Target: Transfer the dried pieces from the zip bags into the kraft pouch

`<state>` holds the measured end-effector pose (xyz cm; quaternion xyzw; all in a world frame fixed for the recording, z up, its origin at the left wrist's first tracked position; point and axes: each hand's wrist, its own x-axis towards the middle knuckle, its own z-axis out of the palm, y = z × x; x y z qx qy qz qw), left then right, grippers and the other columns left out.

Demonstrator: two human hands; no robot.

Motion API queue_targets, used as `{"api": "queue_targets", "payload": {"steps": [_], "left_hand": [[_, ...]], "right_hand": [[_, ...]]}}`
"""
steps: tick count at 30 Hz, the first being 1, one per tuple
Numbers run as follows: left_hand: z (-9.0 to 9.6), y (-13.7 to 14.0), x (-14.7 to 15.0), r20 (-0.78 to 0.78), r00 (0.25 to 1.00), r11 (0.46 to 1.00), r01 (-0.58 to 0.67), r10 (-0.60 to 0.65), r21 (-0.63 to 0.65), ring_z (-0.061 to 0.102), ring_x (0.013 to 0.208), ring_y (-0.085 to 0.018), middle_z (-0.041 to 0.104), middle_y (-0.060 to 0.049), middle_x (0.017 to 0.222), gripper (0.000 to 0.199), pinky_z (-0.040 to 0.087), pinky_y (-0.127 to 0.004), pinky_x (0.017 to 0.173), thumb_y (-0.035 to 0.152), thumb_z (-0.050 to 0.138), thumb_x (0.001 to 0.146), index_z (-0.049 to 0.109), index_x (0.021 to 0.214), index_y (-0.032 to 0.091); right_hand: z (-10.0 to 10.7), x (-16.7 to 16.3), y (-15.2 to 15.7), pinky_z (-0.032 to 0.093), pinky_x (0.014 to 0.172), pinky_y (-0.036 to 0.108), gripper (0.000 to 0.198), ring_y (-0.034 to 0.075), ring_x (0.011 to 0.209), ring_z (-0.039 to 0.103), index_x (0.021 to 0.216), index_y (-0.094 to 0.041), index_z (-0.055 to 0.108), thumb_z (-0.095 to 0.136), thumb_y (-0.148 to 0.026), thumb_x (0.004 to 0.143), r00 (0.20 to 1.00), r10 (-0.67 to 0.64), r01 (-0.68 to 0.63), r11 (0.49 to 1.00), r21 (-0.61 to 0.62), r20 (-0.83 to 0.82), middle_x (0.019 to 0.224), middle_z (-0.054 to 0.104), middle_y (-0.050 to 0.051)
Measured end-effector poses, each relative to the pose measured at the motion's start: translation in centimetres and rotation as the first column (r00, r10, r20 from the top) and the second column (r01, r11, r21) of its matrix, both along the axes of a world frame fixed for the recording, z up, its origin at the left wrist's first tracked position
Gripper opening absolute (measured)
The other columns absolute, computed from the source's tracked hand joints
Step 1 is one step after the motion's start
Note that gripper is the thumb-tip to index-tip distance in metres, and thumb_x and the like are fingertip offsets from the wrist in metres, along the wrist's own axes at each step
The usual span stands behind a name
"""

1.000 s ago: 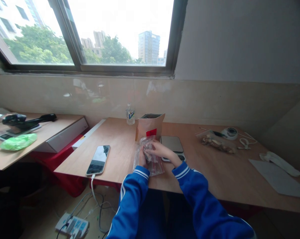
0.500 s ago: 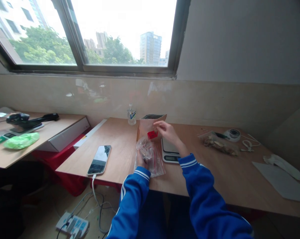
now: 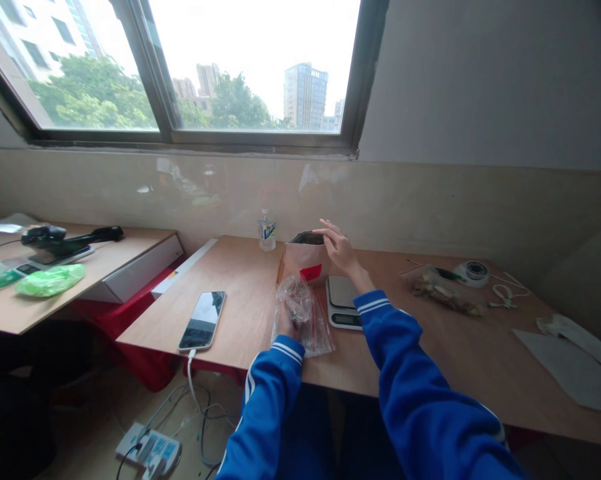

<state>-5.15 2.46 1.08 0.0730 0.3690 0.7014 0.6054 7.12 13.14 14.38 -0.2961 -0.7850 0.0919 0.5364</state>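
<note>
My left hand (image 3: 287, 321) is wrapped in and around a crumpled clear zip plastic bag (image 3: 316, 333) with red seal lines, low over the table. What lies inside that bag is too blurred to name. Behind it stands an open brown paper pouch (image 3: 303, 253) with a dark inside and a red label (image 3: 311, 272). At the pouch's upper right edge is my right hand (image 3: 341, 250), its fingers stretched out and apart, with nothing visible in them. A small kitchen scale (image 3: 341, 293) sits below my right wrist.
On the table are a phone (image 3: 203, 320) on a white cable, a clear bottle (image 3: 267, 232), a filled plastic bag (image 3: 445, 291), a white round device (image 3: 474, 271) and a grey sheet (image 3: 570, 367). A neighbouring table (image 3: 130, 260) holds a green bag (image 3: 50, 280).
My right hand has risen from the pouch's front to its upper edge, and its pinched fingers have spread. My left hand stays on the clear bag. The view has shifted slightly.
</note>
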Motion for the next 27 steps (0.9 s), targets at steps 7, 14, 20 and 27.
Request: {"api": "queue_targets", "payload": {"steps": [7, 14, 20, 27], "left_hand": [[0.0, -0.1, 0.4, 0.08, 0.996, 0.989, 0.029, -0.042, 0.147, 0.067, 0.098, -0.027, 0.072, -0.013, 0.096, 0.046, 0.052, -0.037, 0.09, 0.047, 0.045, 0.087, 0.068, 0.105, 0.011], [-0.3, -0.2, 0.4, 0.025, 0.999, 0.974, 0.024, -0.031, 0.227, 0.062, 0.111, -0.026, 0.072, -0.012, 0.104, 0.04, 0.047, -0.034, 0.098, 0.042, 0.057, 0.079, 0.07, 0.101, 0.011], [-0.4, -0.4, 0.0, -0.004, 0.992, 0.958, 0.122, -0.125, 0.26, 0.064, 0.106, -0.028, 0.071, -0.016, 0.102, 0.041, 0.049, -0.037, 0.094, 0.04, 0.054, 0.077, 0.069, 0.097, 0.008], [-1.0, -0.3, -0.3, -0.02, 0.999, 0.993, 0.052, -0.051, 0.104, 0.067, 0.079, -0.019, 0.069, -0.005, 0.083, 0.025, 0.053, -0.034, 0.075, 0.023, 0.049, 0.076, 0.061, 0.098, 0.02]], "right_hand": [[-1.7, -1.1, -8.1, 0.048, 0.081, 0.032, 0.023, 0.018, 0.081, 0.059, 0.077, -0.021, 0.062, 0.041, -0.017, 0.086, 0.997, 0.015, -0.033, 0.969, -0.243, -0.073, 0.085, 0.064, 0.005], [-7.3, -2.1, -9.6, 0.05, 0.078, 0.031, 0.025, 0.018, 0.087, 0.062, 0.105, -0.02, 0.048, 0.051, -0.015, 0.08, 0.985, 0.174, -0.149, 0.81, -0.567, -0.009, 0.1, 0.064, 0.006], [-9.2, -2.5, -9.6, 0.052, 0.07, 0.032, 0.043, 0.019, 0.079, 0.063, 0.103, -0.022, 0.04, 0.068, -0.035, 0.074, 0.988, 0.032, -0.12, 0.783, -0.61, -0.153, 0.091, 0.062, 0.004], [-9.8, -2.2, -9.3, 0.049, 0.079, 0.034, 0.022, 0.02, 0.083, 0.063, 0.089, -0.018, 0.058, 0.06, -0.039, 0.082, 0.987, 0.143, -0.16, 0.779, -0.606, -0.077, 0.089, 0.067, 0.006]]}}
